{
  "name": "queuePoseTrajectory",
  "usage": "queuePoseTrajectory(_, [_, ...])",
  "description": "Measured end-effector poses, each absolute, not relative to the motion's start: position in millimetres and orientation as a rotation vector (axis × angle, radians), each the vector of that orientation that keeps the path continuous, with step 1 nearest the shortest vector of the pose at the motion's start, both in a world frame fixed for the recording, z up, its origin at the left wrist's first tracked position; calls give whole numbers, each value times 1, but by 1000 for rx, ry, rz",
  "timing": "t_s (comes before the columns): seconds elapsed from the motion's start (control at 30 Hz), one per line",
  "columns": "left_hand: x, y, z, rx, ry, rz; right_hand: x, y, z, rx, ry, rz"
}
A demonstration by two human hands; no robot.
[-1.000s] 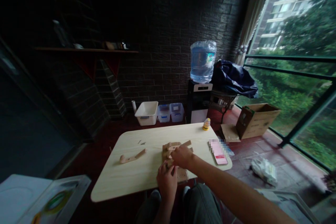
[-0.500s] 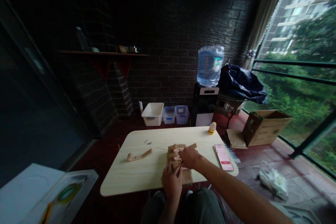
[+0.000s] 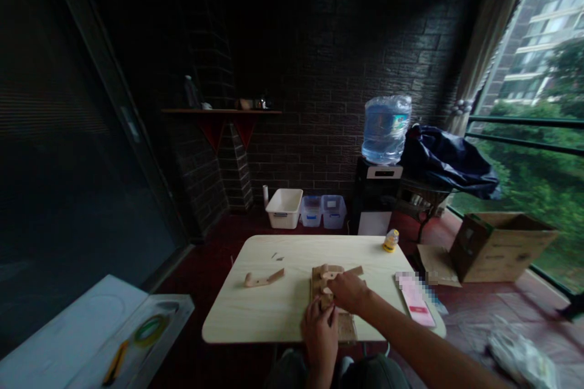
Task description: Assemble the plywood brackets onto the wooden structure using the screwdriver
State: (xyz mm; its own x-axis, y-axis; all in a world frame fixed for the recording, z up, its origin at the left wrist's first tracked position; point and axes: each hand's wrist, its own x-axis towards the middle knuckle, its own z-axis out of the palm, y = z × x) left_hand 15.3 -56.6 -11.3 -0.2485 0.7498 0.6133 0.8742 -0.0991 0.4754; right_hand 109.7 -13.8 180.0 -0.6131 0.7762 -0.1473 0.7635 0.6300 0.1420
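Note:
A wooden assembly (image 3: 333, 269), with a flat base and curved light-wood pieces on it, lies near the front edge of the table. My left hand (image 3: 320, 329) grips its near left part, thumb and fingers closed around the wood. From the right, my right hand (image 3: 350, 292) reaches over the assembly with fingers bent down and pressed together; what they hold is hidden. Both sets of fingertips nearly meet. Apart on the left of the tabletop lies a hooked wooden piece (image 3: 265, 279).
On the pale table (image 3: 237, 316) are small dark bits (image 3: 279, 258), a yellow-based bottle (image 3: 390, 240) and a pink-screened phone (image 3: 417, 304). An open white case (image 3: 168, 334) with a yellow cutter (image 3: 117, 360) stands at lower left. Bins, a water dispenser and a cardboard box (image 3: 495, 249) stand beyond.
The view has turned slightly left and up, so everything sits further right and lower. Both hands stay at the wooden assembly in nearly the same pose.

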Motion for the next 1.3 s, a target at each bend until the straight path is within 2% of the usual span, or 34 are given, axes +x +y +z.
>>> queuePoseTrajectory(0.53, [16,-55,-13,-1897,-2083,-1252,120,-12,166,1262,2655,-62])
queuePoseTrajectory(1.03, [20,-53,-14,-1937,-2110,-1304,120,-4,174,1060,2624,3])
queuePoseTrajectory(1.3, [20,-50,-19,-1939,-2135,-1286,121,-9,170,1091,2694,-8])
